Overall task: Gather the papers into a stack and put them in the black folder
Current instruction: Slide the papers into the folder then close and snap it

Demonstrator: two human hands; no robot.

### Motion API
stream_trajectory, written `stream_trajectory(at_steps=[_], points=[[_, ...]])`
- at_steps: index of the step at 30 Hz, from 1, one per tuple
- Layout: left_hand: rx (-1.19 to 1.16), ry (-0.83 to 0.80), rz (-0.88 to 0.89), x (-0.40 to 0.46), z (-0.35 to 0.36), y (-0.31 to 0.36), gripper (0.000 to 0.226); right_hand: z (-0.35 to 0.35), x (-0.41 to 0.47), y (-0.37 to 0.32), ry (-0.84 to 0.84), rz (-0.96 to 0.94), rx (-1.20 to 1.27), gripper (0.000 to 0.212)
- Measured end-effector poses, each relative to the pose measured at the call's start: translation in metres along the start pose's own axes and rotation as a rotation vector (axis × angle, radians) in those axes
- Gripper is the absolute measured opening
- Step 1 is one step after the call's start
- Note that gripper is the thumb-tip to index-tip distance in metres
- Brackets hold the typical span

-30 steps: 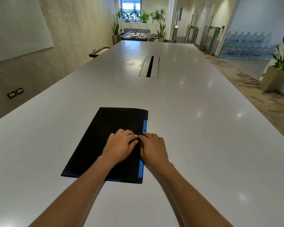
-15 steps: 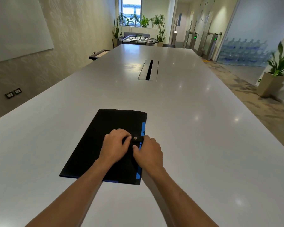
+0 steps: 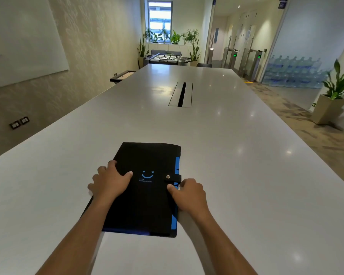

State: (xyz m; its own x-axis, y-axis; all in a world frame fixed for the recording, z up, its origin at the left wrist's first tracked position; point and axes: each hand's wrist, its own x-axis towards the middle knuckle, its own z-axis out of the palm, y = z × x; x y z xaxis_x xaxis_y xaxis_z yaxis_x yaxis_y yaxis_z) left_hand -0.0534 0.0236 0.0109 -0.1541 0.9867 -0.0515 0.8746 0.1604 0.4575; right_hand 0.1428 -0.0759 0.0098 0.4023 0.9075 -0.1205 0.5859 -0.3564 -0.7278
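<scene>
A flat black felt folder (image 3: 145, 195) with a blue smiling-face logo lies closed on a long, glossy white table (image 3: 246, 155), near the edge closest to the viewer. A narrow black strap (image 3: 172, 178) wraps from the folder's right edge onto the cover, and its small silver snap button sits flat, so it looks fastened. Blue inner edges show along the right side and the near bottom edge. No loose papers are visible anywhere on the table (whether any are inside the shut folder cannot be seen).

The person's left hand (image 3: 109, 182) rests on the folder's left edge, fingers spread over the side and thumb lying on the cover, loosely gripping that edge. The right hand (image 3: 189, 192) sits at the right edge just below the strap, fingers curled, thumb tip touching the cover; whether it grips the folder's edge cannot be told.

Judging from this, the gathering and filing appear finished, and little seems left beyond letting go or straightening the folder.

Further out, a cable slot (image 3: 180, 94) is set into the table's middle, and potted plants (image 3: 334, 96) stand by the walls.
</scene>
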Motion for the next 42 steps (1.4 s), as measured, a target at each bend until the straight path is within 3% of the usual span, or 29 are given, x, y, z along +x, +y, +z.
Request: stream_trajectory(at_steps=[6,8,13,19,25,30,34,42], points=[[-0.553,-0.147,-0.112,0.022,-0.018,-0.005,0.06,-0.02,0.004,0.004,-0.12,0.141,0.585,0.031],[-0.564,-0.162,-0.076,0.024,-0.016,0.003,0.056,-0.023,0.009,0.004,-0.21,0.141,0.708,0.036],[-0.673,-0.17,0.028,0.037,-0.013,0.025,0.053,-0.029,0.026,0.013,-0.308,0.059,0.702,0.078],[-0.754,-0.279,0.148,0.068,-0.013,0.043,0.052,-0.041,0.071,0.01,-0.227,0.038,0.85,0.085],[-0.642,-0.247,0.224,0.117,0.003,0.054,0.047,-0.031,0.14,-0.01,-0.141,0.057,0.909,0.082],[-0.502,-0.192,0.333,0.18,0.005,0.07,0.033,-0.017,0.208,-0.03,-0.067,0.042,0.859,0.063],[-0.485,-0.137,0.325,0.237,0.015,0.081,0.021,0.002,0.264,-0.041,-0.022,0.073,0.775,0.062],[-0.361,-0.033,0.399,0.312,0.051,0.095,0.018,0.028,0.332,-0.054,0.22,-0.051,0.226,0.049]])
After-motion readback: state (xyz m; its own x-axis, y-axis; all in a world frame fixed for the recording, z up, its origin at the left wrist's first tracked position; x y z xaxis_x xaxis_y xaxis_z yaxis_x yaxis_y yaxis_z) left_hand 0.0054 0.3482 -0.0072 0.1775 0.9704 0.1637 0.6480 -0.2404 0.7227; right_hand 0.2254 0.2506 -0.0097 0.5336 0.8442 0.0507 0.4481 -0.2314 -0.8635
